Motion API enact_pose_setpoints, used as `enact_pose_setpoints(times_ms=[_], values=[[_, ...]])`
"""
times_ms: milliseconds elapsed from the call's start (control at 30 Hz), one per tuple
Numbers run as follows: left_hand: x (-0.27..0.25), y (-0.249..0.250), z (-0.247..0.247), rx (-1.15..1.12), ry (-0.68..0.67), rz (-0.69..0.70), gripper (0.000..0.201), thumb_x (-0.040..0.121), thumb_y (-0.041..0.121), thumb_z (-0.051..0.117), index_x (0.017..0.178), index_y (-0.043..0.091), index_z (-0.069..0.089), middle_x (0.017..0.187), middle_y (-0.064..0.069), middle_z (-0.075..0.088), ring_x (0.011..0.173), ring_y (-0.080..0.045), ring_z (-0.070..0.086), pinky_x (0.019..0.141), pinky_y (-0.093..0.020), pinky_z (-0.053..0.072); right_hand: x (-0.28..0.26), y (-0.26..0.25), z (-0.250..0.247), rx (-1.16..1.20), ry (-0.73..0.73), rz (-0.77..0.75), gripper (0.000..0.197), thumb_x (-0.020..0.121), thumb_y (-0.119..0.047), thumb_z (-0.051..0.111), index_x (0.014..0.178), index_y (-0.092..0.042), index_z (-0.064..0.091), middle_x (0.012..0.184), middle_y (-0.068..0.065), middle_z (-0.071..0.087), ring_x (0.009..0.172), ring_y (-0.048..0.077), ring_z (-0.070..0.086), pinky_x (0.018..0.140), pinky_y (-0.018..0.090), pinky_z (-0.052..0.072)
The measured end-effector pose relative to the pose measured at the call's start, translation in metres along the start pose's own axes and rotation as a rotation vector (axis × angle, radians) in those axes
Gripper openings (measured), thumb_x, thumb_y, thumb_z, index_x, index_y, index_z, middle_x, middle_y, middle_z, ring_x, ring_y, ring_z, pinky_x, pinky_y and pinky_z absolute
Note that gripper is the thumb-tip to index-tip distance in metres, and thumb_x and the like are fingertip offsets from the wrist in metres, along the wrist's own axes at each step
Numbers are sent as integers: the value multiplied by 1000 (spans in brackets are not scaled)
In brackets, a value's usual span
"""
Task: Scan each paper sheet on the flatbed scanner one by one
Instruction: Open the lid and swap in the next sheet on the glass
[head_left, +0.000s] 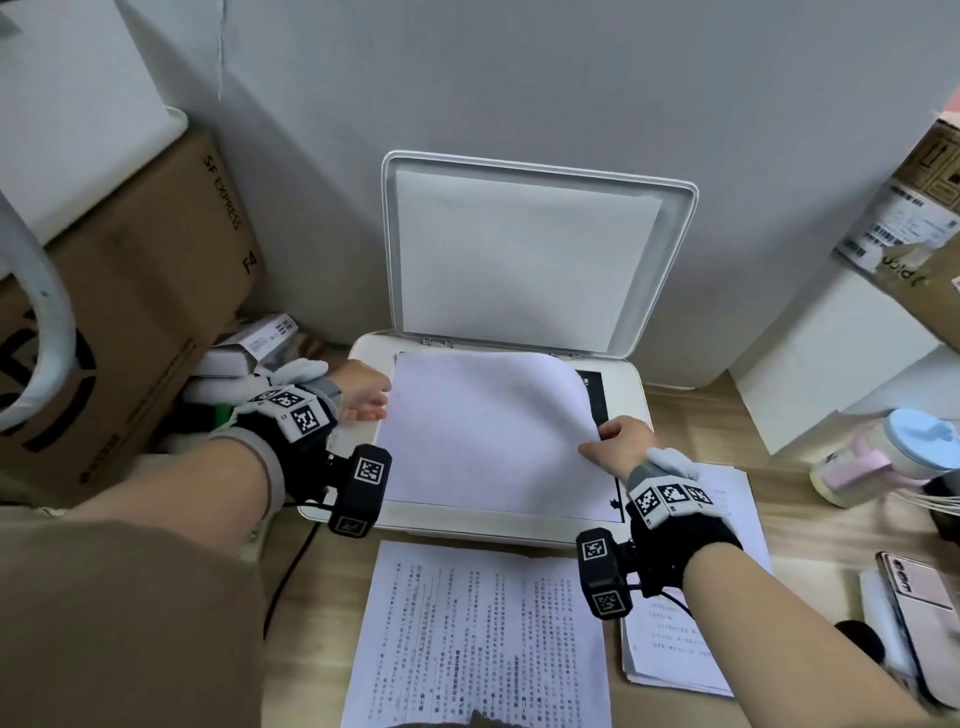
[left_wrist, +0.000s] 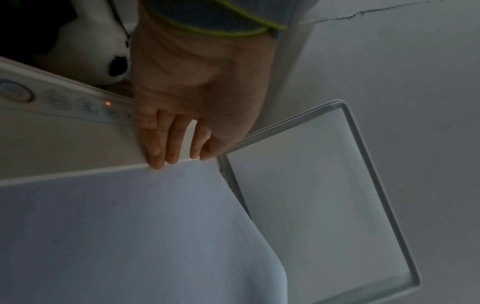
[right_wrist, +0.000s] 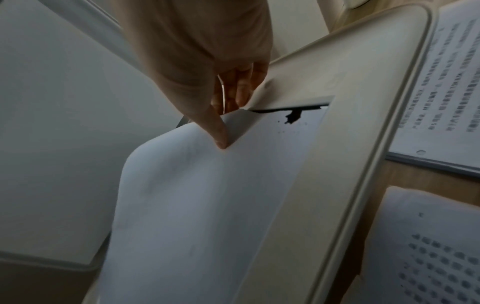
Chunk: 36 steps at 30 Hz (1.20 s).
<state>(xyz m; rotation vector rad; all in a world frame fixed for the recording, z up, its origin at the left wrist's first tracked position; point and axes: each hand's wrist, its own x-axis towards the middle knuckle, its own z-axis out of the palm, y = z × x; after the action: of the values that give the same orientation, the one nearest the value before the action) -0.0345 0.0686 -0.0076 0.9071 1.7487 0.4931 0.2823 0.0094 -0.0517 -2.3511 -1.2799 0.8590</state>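
Step in hand, by judgement: seating or lifting a sheet (head_left: 483, 431) on the scanner (head_left: 631, 387), lid (head_left: 524, 254) raised. Right hand (head_left: 621, 441) pinches the sheet's bowed right edge. Left hand (head_left: 363, 392), fingers (left_wrist: 155, 148) straight, touches its left edge. Next: keep both edges controlled.

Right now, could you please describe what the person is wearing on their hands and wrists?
Both hands, the left hand and the right hand, have bare fingers. Each wrist carries a black strap with grey cuff, topped by a white block of black square-patterned markers, plus a black camera box bearing similar markers, with thin black cables. A brown sleeve covers the left upper arm.
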Motion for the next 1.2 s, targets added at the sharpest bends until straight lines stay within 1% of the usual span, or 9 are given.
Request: enact_pose_setpoints(times_ms=[233,333,400,567,667,800,933,1067,1200], values=[[-11,-11,9,9,-1,6,12,90,3,51,101,4,54,81,-10,54,61,-18,57,39,-15,49,-8,1,-4,504,0,53,43,83,-8,67,124,-2,55,111,13,61,100,29,61,85,31,47],[-19,-12,11,11,1,20,7,90,2,50,87,7,54,76,-8,54,60,-17,55,40,-16,46,-14,4,-8,530,7,37,21,86,4,52,99,-8,64,77,7,60,63,23,52,50,21,44],[-23,-14,12,38,3,50,18,90,0,50,76,12,48,73,-8,53,57,-15,51,45,-19,40,-16,4,-10,615,53,28,23,87,8,46,92,-10,59,64,3,48,57,19,41,35,11,32],[-38,-19,10,-13,-98,61,18,92,9,55,98,23,45,76,-6,60,45,-8,36,32,-8,17,-26,3,-26,834,66,-35,30,88,7,46,72,-16,57,70,-1,53,65,14,44,58,21,37],[-44,-16,7,-167,-109,166,9,91,7,55,88,15,58,73,-3,67,41,-5,38,32,-12,17,-30,3,-38,912,81,-101,27,88,3,49,72,-16,59,71,1,58,66,15,48,62,25,39],[-58,-7,-1,-373,-128,268,26,93,13,40,83,15,64,77,3,74,53,-9,57,46,-18,26,-37,4,-54,934,110,-235,30,89,4,53,71,-18,59,55,-16,61,52,-2,47,54,11,39],[-60,-19,-5,-422,-133,260,47,92,19,34,68,10,73,85,-11,74,62,-19,63,52,-22,42,-44,16,-58,955,-6,-216,39,87,16,44,71,-13,64,60,-12,68,45,0,55,41,11,43],[-60,-44,3,-192,-188,195,14,89,4,55,91,11,67,105,-14,68,79,-23,67,63,-26,56,-47,33,-43,882,-114,-71,28,91,4,44,85,-12,67,83,9,68,57,12,60,47,18,48],[-54,-69,16,-66,-112,198,48,87,-10,51,128,14,51,120,-19,60,92,-28,62,65,-28,55,-49,49,-25,736,-139,2,29,91,-2,43,113,-9,61,89,8,61,68,19,55,58,26,43]])
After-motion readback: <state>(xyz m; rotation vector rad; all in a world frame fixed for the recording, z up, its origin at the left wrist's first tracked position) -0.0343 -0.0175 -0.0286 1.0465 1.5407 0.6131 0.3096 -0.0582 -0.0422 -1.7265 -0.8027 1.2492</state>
